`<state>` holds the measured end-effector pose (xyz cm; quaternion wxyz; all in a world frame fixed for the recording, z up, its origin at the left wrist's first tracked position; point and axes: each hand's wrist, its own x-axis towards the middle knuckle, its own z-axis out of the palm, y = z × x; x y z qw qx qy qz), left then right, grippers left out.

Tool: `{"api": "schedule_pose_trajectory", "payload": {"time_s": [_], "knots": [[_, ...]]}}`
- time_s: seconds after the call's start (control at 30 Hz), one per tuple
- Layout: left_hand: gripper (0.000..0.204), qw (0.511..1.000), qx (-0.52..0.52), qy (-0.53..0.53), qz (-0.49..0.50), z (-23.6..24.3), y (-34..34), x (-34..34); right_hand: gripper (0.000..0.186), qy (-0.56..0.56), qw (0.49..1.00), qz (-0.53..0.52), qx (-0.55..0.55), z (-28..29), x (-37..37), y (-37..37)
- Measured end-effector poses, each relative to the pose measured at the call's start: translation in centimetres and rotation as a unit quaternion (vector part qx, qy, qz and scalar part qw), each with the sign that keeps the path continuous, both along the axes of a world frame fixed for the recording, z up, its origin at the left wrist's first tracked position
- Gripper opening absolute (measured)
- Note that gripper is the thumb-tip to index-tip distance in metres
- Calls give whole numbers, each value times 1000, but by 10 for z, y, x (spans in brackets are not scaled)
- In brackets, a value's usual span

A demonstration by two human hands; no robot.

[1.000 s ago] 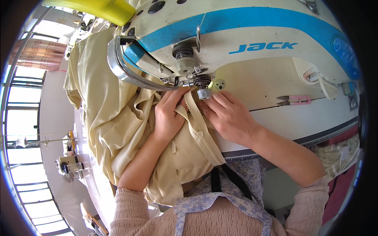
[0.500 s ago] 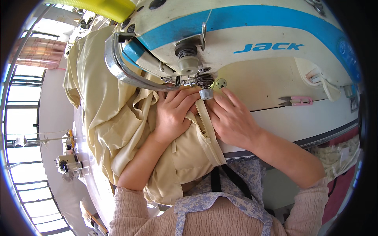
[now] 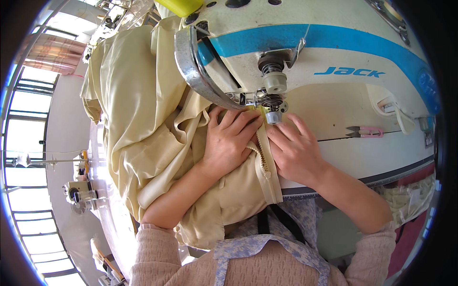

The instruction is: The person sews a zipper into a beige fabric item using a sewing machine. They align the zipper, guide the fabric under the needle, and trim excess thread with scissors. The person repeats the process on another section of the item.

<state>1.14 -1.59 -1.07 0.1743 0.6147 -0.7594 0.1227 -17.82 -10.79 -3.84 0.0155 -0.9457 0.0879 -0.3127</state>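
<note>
Under the head of a white and blue sewing machine (image 3: 229, 38) lies a beige garment (image 3: 138, 109) with a zipper (image 3: 264, 166) along its edge. The zipper's upper part is parted and its teeth show. My left hand (image 3: 228, 143) is closed on the garment left of the zipper, fingers bent over the cloth and thumb beside the parted teeth. My right hand (image 3: 298, 155) lies palm down right of the zipper tape. Its fingers are apart, reaching toward the needle area, and the nearest ones touch the tape. The machine head hides the needle and foot.
Pink-handled thread snips (image 3: 365, 132) lie on the machine bed to the right. A measuring strip (image 3: 305, 194) runs along the table's front edge. Folds of the garment heap up on the left. Farther left stands other sewing equipment (image 3: 78, 193) before the windows.
The whole view has shifted, so the machine and both hands appear farther right. Both hands keep nearly the same place on the garment beside the zipper.
</note>
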Motion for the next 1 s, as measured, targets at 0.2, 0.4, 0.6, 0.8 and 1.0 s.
{"api": "schedule_pose_trajectory", "payload": {"time_s": [0.2, 0.4, 0.6, 0.8, 1.0], "knots": [[39, 998, -21, 55, -31, -3, -5, 16, 26, 3, 1000, 10, 23, 2, 1, 2], [18, 954, -14, 293, 57, -3, -3, 23, 25, -50, 993, 97, 45, -3, 0, 2], [21, 903, 35, 420, 78, 0, -3, 21, 21, -54, 991, 118, 39, -6, -2, 1], [27, 995, 2, 83, -60, 7, -6, 19, 22, -42, 992, 116, 34, -2, -1, 0], [34, 996, -14, 32, -85, 3, -6, 17, 28, -52, 991, 118, 45, 1, -1, 1]]}}
